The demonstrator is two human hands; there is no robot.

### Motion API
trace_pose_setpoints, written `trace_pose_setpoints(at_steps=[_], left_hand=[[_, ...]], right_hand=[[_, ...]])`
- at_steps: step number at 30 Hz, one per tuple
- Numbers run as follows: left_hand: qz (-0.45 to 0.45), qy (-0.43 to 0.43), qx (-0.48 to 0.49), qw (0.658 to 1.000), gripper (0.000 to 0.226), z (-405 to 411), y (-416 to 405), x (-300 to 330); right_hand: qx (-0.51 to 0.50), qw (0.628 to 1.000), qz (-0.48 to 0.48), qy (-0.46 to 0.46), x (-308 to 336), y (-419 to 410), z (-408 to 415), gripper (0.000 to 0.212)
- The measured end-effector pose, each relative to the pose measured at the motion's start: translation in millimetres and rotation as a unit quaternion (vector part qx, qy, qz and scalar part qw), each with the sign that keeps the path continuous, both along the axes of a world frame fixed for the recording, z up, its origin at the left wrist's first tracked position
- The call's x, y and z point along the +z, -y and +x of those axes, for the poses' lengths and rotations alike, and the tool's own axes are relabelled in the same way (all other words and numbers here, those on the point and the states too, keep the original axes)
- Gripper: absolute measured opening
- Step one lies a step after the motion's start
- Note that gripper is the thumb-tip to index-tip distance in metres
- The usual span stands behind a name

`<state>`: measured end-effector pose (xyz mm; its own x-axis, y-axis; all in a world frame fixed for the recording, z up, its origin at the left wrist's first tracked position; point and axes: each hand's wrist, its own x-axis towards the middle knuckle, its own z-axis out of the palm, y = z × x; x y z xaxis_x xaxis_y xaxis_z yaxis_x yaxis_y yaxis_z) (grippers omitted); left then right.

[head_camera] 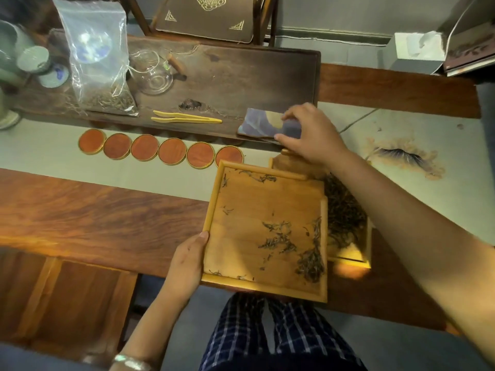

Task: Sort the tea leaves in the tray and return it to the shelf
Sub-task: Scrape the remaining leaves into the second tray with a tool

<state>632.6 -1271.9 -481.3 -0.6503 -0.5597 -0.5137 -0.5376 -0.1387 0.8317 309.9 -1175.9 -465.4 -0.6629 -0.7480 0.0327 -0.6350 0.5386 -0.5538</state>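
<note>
No writing or brand can be read anywhere; the dark cushion (206, 18) at 12 o'clock carries only gold ornamental patterns.

The bamboo tray (263, 290) sits just below centre, overhanging the near edge of the wooden table (101, 210) above the person's checked trousers (267, 336). It is nearly square; its slightly longer axis runs from 6 to 12 o'clock, leaning a little toward 1. Scattered tea leaves (308, 261) lie inside it, thickest in its 4 o'clock corner, with a thin streak along the far rim. Its right side overlaps a second tray (367, 250) at 3 o'clock, which holds a dense heap of dark leaves (342, 210).

The left hand (187, 261) grips the bamboo tray's left rim at 8 o'clock, thumb on top of the rim and the other fingers hidden beneath. The right hand (308, 135) reaches out to 1 o'clock, its fingers curled around the near end of a bluish patterned cloth (262, 123) lying on the dark tea board (241, 76).

At 11 o'clock on that board a clear plastic bag (99, 57) stands with loose tea in its bottom, beside a glass pitcher (155, 73). Bamboo tongs (184, 117) lie with their long axis running 9 to 3. Six round red coasters (160, 151) form a row on the pale runner (40, 151). A white tissue box (417, 52) sits at 2 o'clock.
</note>
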Motion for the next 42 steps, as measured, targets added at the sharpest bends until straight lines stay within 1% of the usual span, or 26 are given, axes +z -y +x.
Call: trace_pose_setpoints(at_steps=[3,7,9,10,13,17,19,21,24,29,31,34,37,40,42], left_hand=[[0.012,-0.011,0.011,1.000,0.046,-1.4,5.2,-1.5],[0.047,-0.019,0.033,0.998,0.044,-2.3,8.7,-4.3],[0.060,-0.015,0.041,0.997,0.043,-1.8,11.1,-5.1],[0.061,-0.012,0.045,0.997,0.044,-1.5,12.2,-5.5],[0.052,-0.008,0.040,0.998,0.044,1.8,14.3,-7.6],[0.046,0.006,0.035,0.998,0.046,5.5,14.8,-10.8],[0.043,0.002,0.034,0.998,0.046,5.0,14.7,-11.3],[0.046,0.001,0.029,0.999,0.048,3.1,14.6,-11.4],[0.053,0.002,0.019,0.998,0.045,-1.3,13.8,-10.5],[0.037,-0.009,-0.014,0.999,0.047,-14.3,6.7,-4.8],[0.021,-0.011,-0.033,0.999,0.049,-21.1,0.2,0.2],[0.018,-0.016,-0.052,0.998,0.052,-29.9,-11.5,9.2],[0.031,-0.014,-0.050,0.998,0.055,-38.0,-23.8,14.6],[0.051,-0.026,-0.042,0.997,0.056,-45.5,-37.6,19.6],[0.049,-0.043,-0.041,0.997,0.054,-48.4,-45.9,20.8]], right_hand=[[0.058,0.997,0.041,-0.023,-9.6,38.7,-24.2,0.042],[0.117,0.987,0.113,-0.013,-31.0,59.1,-34.0,0.052],[0.125,0.985,0.123,-0.006,-41.8,61.7,-35.8,0.058],[0.126,0.986,0.112,0.000,-46.0,61.7,-35.6,0.058],[0.114,0.992,0.050,0.029,-54.7,60.5,-32.9,0.045],[0.110,0.994,0.015,0.022,-60.6,57.1,-29.5,0.023],[0.096,0.995,0.007,0.015,-60.3,54.6,-30.1,0.018],[0.073,0.997,-0.004,0.012,-57.7,51.5,-29.2,0.019],[0.025,0.998,-0.055,0.021,-42.4,43.3,-21.5,0.020],[-0.055,0.989,-0.138,0.012,11.5,9.5,11.1,0.023],[-0.087,0.981,-0.172,0.007,34.0,-9.2,31.5,0.021],[-0.118,0.975,-0.189,-0.009,59.7,-34.7,62.1,0.013],[-0.153,0.975,-0.158,0.028,69.0,-47.9,92.0,0.006],[-0.179,0.975,-0.089,0.093,60.1,-46.3,125.4,0.018],[-0.173,0.979,-0.050,0.095,51.9,-40.5,145.5,0.030]])
